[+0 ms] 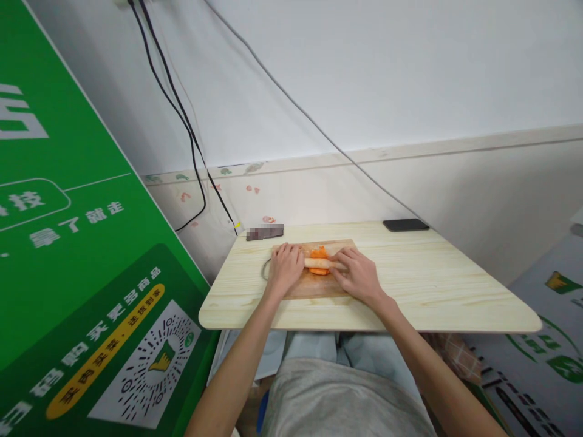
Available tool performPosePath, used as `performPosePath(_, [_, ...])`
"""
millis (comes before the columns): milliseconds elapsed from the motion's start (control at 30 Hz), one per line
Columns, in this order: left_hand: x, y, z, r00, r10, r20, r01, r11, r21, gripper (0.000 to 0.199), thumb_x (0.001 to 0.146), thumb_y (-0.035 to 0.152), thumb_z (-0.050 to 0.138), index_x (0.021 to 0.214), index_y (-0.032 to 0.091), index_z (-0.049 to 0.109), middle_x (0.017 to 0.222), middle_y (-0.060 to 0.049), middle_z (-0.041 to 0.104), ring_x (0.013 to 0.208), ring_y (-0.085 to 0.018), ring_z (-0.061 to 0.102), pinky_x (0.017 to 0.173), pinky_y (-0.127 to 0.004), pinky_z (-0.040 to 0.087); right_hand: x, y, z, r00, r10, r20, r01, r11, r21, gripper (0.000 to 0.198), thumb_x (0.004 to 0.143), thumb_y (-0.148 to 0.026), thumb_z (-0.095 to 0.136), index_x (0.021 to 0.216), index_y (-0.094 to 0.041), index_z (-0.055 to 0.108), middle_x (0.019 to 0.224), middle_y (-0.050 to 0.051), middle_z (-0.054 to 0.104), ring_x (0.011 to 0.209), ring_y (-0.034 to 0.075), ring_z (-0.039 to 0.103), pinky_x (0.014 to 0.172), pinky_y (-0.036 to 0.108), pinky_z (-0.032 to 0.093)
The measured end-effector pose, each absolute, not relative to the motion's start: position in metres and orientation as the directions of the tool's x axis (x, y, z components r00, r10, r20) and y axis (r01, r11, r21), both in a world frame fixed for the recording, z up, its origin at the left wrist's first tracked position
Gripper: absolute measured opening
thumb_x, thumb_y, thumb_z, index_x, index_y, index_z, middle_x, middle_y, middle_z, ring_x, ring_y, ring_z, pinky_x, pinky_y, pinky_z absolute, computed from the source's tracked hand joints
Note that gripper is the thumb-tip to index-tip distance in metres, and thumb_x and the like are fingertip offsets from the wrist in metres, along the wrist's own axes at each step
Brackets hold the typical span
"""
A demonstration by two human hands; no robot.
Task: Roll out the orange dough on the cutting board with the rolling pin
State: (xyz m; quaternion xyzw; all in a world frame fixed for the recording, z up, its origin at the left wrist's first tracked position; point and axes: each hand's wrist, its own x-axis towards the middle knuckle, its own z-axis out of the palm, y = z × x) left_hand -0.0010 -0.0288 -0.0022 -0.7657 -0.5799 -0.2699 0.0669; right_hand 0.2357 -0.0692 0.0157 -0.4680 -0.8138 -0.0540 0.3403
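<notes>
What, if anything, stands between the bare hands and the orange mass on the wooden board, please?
Only the pale wooden rolling pin visibly does, lying across the orange mass, with the left hand and right hand over its ends.

Smooth wooden rolling pin point(317, 263), wood board point(314, 292), wood-grain tabletop point(423, 279) (fairly matt), smooth phone point(405, 225), soft cloth shirt point(337, 400)

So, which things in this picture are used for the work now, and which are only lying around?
In use:
- rolling pin, under the left hand and right hand
- flattened orange material
- wooden board

Just lying about:
- black phone-like slab, back right
- dark object, back left, too unclear to name
</notes>
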Motion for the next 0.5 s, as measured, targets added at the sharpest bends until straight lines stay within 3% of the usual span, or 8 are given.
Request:
performPosePath(133, [-0.005,-0.033,-0.008,0.221,0.826,0.518,0.901,-0.376,0.215,0.033,0.104,0.02,0.041,0.123,0.019,0.068,0.122,-0.011,0.074,0.122,-0.027,0.061,0.111,-0.043,0.041,0.236,-0.074,0.015,-0.34,0.713,0.613,0.787,0.573,-0.23,0.016,0.089,-0.023,0.07,0.105,-0.025,0.072,0.105,0.005,0.074,0.1,0.027,0.065,0.085,0.038,0.049])
performPosePath(300, [-0.004,-0.036,-0.007,0.191,0.826,0.53,0.889,-0.375,0.263,0.028,0.102,0.022,0.045,0.111,0.019,0.071,0.116,-0.012,0.076,0.115,-0.029,0.063,0.11,-0.046,0.043,0.235,-0.078,0.009,-0.335,0.698,0.633,0.786,0.577,-0.22,0.018,0.09,-0.023,0.069,0.108,-0.024,0.07,0.107,0.006,0.075,0.102,0.027,0.064,0.087,0.038,0.048])
performPosePath(400, [-0.004,-0.035,-0.005,0.113,0.818,0.564,0.84,-0.381,0.385,0.023,0.101,0.024,0.049,0.106,0.021,0.071,0.113,-0.012,0.076,0.114,-0.029,0.063,0.109,-0.046,0.046,0.235,-0.08,0.004,-0.359,0.693,0.625,0.807,0.567,-0.166,0.025,0.091,-0.018,0.067,0.116,-0.021,0.068,0.112,0.008,0.075,0.105,0.028,0.066,0.09,0.04,0.047])
performPosePath(500, [-0.005,-0.035,-0.002,-0.046,0.822,0.568,0.712,-0.372,0.596,0.024,0.104,0.031,0.048,0.114,0.022,0.068,0.119,-0.011,0.074,0.118,-0.027,0.065,0.109,-0.045,0.048,0.236,-0.079,0.001,-0.375,0.686,0.624,0.795,0.584,-0.164,0.029,0.093,-0.014,0.063,0.121,-0.021,0.067,0.116,0.008,0.075,0.107,0.027,0.067,0.092,0.04,0.047])
